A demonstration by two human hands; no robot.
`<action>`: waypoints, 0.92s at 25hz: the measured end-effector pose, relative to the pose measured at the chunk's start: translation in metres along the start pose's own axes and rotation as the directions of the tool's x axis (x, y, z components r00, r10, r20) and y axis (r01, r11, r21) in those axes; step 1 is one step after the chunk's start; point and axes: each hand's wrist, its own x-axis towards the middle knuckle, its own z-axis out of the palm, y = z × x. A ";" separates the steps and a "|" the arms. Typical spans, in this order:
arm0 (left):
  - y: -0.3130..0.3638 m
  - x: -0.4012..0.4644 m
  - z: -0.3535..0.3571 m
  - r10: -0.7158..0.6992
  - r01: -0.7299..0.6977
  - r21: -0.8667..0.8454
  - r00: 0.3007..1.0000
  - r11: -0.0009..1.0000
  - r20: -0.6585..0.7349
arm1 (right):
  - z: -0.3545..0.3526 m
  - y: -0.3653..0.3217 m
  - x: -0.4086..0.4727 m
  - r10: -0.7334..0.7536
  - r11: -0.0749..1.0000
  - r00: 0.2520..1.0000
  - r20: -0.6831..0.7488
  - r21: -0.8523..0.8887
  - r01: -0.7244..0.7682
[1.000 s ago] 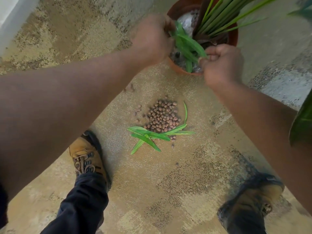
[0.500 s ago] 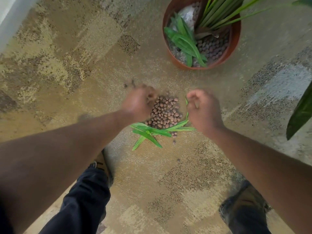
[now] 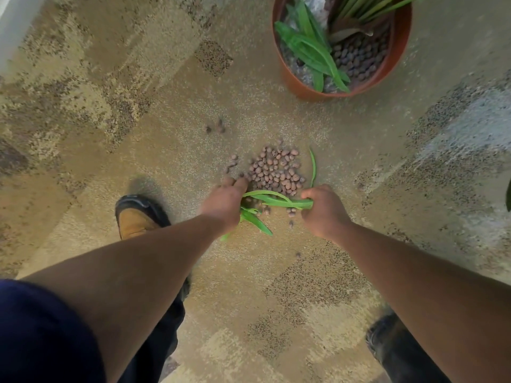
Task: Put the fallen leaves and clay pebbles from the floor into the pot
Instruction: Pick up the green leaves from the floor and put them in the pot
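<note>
Both my hands are down on the carpet (image 3: 143, 111). R hand (image 3: 322, 210) pinches one end of the fallen leaves (image 3: 272, 200); L hand (image 3: 225, 203) curls round the other end, fingertips at the edge of the clay pebbles (image 3: 273, 170), heaped just beyond. Pot (image 3: 294, 80) sits well ahead, w/ leaves already inside.

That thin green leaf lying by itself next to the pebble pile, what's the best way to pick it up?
The lone leaf lies flat on the carpet, a narrow curved strip right of the pebble pile. Probably best pinched near its near end, coming from above on its right side, away from the pebbles. The right hand is closest, though it already grips other leaves.
</note>
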 end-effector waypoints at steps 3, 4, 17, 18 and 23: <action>-0.001 -0.004 -0.008 0.044 -0.043 -0.041 0.999 0.998 0.027 | -0.002 0.003 -0.001 -0.063 0.998 0.993 -0.095 -0.011 0.063; 0.001 -0.004 -0.013 0.067 -0.066 -0.040 0.997 0.997 0.037 | -0.003 0.004 -0.002 -0.087 0.996 0.990 -0.114 0.004 0.088; 0.045 0.022 -0.145 0.244 -0.184 -0.254 0.943 0.950 0.228 | -0.080 -0.050 -0.021 0.053 0.693 0.947 -0.317 0.694 0.194; 0.052 0.025 -0.156 0.272 -0.231 -0.285 0.956 0.930 0.114 | -0.094 -0.058 -0.020 0.061 0.627 0.922 -0.383 0.733 0.263; 0.099 0.052 -0.192 0.303 -0.454 -0.214 0.812 0.865 -0.499 | -0.145 -0.093 0.004 0.176 0.495 0.753 -0.634 0.718 0.489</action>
